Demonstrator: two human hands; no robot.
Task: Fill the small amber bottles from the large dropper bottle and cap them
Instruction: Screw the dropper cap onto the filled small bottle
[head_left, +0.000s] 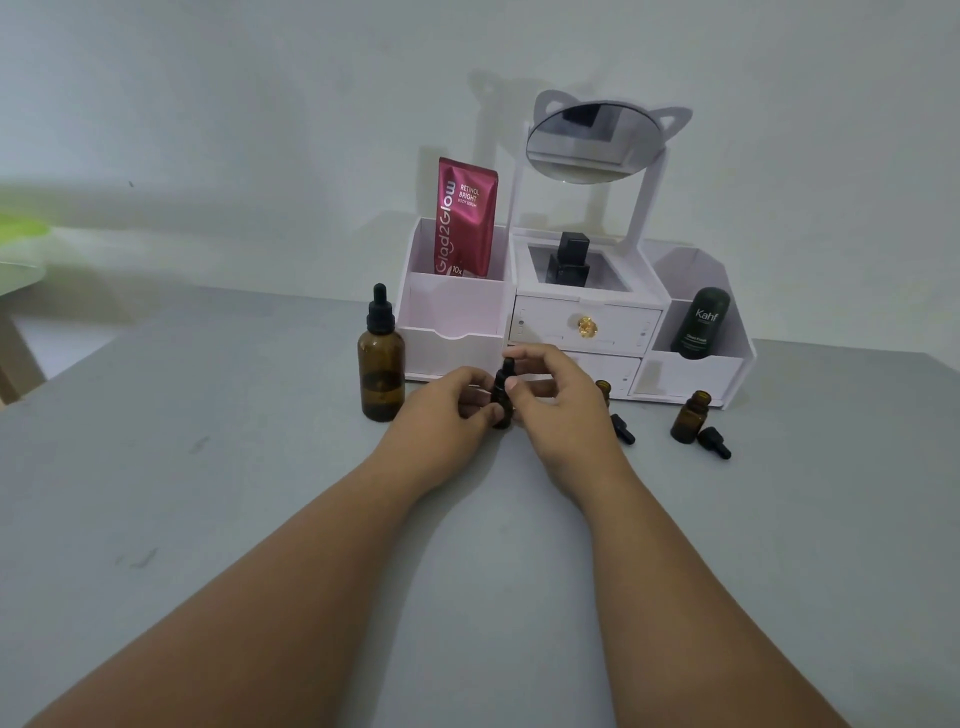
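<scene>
The left hand (457, 402) grips the body of a small amber bottle (502, 410) with curled fingers, low on the grey table (260, 493). The right hand (563, 400) pinches its black dropper cap (507, 366) from above with thumb and fingertips. I think one hand steadies the bottle so that the other can turn the cap, but I cannot tell if the cap is being tightened or loosened. The fingers cover most of the glass, so the level of liquid inside is hidden. Just to the left stands the large dropper bottle (381, 364), capped, with dark liquid in its lower part, near enough for refilling. To the right, a second small bottle (603, 388) is half hidden behind the right hand, and a third small bottle (691, 418) stands open. A loose cap (622, 429) and another loose cap (714, 442) lie beside them, probably waiting for their turn. Whether these two bottles are filled is not clear.
</scene>
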